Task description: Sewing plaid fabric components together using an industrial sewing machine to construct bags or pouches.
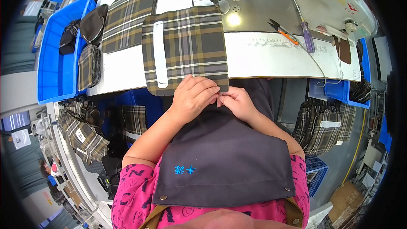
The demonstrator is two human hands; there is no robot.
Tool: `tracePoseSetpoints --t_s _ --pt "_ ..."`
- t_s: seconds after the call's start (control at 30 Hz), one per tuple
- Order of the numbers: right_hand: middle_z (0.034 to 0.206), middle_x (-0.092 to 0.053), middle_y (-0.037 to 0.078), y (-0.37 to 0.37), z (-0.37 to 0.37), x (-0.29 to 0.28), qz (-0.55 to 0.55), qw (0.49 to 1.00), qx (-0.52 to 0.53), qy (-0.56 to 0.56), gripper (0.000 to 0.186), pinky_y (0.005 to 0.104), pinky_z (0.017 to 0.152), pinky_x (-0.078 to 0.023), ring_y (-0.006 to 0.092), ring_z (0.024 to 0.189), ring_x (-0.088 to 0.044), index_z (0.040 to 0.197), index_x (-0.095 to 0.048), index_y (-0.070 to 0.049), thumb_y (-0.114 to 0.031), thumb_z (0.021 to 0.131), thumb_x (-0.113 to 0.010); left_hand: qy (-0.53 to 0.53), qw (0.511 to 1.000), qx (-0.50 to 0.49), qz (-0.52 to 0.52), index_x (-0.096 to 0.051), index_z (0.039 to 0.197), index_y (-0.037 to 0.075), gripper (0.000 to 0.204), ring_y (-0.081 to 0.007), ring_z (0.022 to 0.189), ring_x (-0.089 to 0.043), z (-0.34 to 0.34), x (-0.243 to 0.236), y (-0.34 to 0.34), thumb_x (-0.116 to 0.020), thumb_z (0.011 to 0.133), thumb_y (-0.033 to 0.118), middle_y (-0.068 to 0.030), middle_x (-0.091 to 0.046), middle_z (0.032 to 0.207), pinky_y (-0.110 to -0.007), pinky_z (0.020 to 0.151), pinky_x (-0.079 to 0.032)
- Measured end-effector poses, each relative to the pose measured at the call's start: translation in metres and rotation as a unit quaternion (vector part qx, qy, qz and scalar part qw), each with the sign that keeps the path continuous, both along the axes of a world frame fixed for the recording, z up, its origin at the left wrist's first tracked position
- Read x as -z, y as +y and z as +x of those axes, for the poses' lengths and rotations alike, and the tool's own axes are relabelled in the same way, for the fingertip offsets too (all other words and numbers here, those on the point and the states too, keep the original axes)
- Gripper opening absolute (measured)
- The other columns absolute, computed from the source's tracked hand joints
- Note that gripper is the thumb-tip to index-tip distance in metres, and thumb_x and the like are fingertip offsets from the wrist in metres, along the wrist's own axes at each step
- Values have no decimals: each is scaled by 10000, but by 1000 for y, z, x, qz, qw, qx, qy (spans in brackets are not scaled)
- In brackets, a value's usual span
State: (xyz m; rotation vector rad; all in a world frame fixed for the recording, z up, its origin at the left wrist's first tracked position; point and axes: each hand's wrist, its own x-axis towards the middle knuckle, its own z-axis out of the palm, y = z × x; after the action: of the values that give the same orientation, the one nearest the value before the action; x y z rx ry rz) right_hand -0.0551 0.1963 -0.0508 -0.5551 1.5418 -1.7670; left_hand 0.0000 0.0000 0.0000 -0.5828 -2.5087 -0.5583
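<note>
A dark apron (224, 169) is covering the operator's lap, nearest the camera. Beyond it, the left hand (193, 97) is resting on the lower edge of a plaid fabric panel (203, 46), its fingers bending toward the lower right corner. The right hand (239, 101) is meeting it there, thumb and index finger drawing together; I cannot tell whether either hand's fingers are grasping the cloth. The panel is lying on the white bench (254, 63), overhanging the front edge, and is bearing a white strip (159, 55) along its left side. Left of the panel, a plaid stack (123, 21) is lying partly beneath it. To the right, orange-handled snips (286, 33) are lying beside a purple-handled screwdriver (307, 38). At the far side, a sewing machine (330, 4) is standing over the bench, its lamp lighting the metal plate (263, 6).
</note>
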Motion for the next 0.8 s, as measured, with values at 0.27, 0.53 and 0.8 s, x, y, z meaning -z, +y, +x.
tracePoseSetpoints --t_s 0.27,0.53,0.8 --pt "775 -651 76 3 -3 -17 66 895 128 423 69 324 667 -499 229 701 -626 915 -706 -33 -71 857 -704 38 999 -18 34 -700 945 93 250 -221 834 -683 -5 -1 -3 -825 730 121 -33 -713 932 -344 696 -500" --pt "884 -653 74 7 -16 -25 38 719 216 660 266 359 672 -519 257 775 -655 962 -662 -55 -12 734 -791 39 998 -19 49 -687 898 92 231 -206 819 -664 -4 -1 -4 -837 725 120 -24 -703 920 -336 674 -491" --pt "954 -647 64 3 -22 -39 56 684 138 714 186 342 728 -539 231 901 -660 961 -700 -41 -90 781 -699 -4 994 3 105 -684 933 78 223 -248 835 -674 -10 -14 -9 -820 758 103 -43 -711 934 -340 705 -510"
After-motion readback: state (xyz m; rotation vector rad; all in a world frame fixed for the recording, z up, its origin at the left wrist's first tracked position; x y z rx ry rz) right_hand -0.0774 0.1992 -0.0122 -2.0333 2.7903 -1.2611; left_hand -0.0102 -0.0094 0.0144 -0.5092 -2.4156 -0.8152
